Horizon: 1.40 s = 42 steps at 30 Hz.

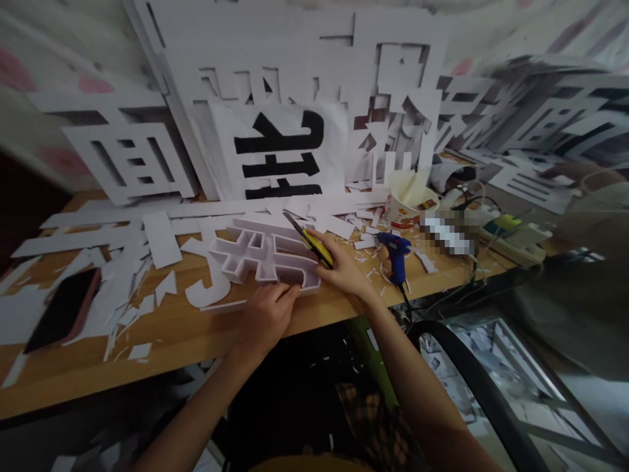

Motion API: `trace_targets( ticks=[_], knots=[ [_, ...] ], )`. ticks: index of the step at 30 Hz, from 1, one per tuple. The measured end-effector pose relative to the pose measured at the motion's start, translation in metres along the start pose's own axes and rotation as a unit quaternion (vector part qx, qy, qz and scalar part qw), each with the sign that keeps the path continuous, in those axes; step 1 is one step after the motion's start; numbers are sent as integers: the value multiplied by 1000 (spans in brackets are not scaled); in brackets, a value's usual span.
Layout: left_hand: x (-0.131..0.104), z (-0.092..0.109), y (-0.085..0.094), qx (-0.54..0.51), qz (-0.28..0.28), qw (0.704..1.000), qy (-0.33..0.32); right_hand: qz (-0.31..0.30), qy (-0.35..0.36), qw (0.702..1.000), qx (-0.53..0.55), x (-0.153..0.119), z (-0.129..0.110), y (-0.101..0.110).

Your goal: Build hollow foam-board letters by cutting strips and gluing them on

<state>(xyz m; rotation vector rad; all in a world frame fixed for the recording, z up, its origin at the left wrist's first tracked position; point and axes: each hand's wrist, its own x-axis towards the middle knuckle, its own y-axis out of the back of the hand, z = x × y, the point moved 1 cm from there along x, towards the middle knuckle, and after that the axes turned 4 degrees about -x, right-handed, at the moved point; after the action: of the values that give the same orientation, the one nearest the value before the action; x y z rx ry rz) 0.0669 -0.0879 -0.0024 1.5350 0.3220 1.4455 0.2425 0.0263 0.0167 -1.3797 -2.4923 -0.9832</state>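
A white foam-board character (265,254) lies on the wooden bench, its thin upright walls forming hollow channels. My left hand (270,311) is closed on the near edge of this piece, fingertips at its lower right wall. In my right hand (339,265) is a yellow and black utility knife (318,247), its blade pointing up and left over the piece. The right hand rests at the right end of the character. A blue hot glue gun (394,254) lies to the right of that hand. A curved white cutout (211,290) sits at the left of the character.
A dark phone (63,308) lies among white scraps at the left. A paper cup (407,200) stands behind the glue gun, near a power strip (515,241) and cables. Large cut boards (187,59) lean on the wall. Another person (584,275) is at the right.
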Motion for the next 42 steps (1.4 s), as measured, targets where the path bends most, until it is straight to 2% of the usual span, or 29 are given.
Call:
trace_targets(
  ticks=[5, 9, 19, 30, 35, 37, 39, 42],
  knots=[
    [-2, 4, -2, 9, 33, 999, 16, 13, -20, 1000, 14, -3, 4, -4],
    [-4, 5, -1, 24, 55, 997, 53, 23, -29, 999, 24, -5, 6, -7],
    [-8, 14, 2, 63, 84, 987, 122, 63, -46, 996, 36, -8, 6, -14],
    [-7, 13, 5, 77, 90, 988, 102, 60, -52, 996, 47, -10, 5, -14],
    [-9, 12, 3, 82, 75, 989, 101, 60, -44, 997, 34, -8, 9, -16],
    [-10, 12, 1, 73, 74, 988, 115, 81, -41, 995, 26, -9, 7, -15],
    [-11, 13, -1, 61, 71, 987, 128, 131, -61, 989, 14, -14, -1, -11],
    [-13, 15, -3, 59, 65, 987, 135, 186, -120, 975, 4, -36, -29, -2]
  ],
)
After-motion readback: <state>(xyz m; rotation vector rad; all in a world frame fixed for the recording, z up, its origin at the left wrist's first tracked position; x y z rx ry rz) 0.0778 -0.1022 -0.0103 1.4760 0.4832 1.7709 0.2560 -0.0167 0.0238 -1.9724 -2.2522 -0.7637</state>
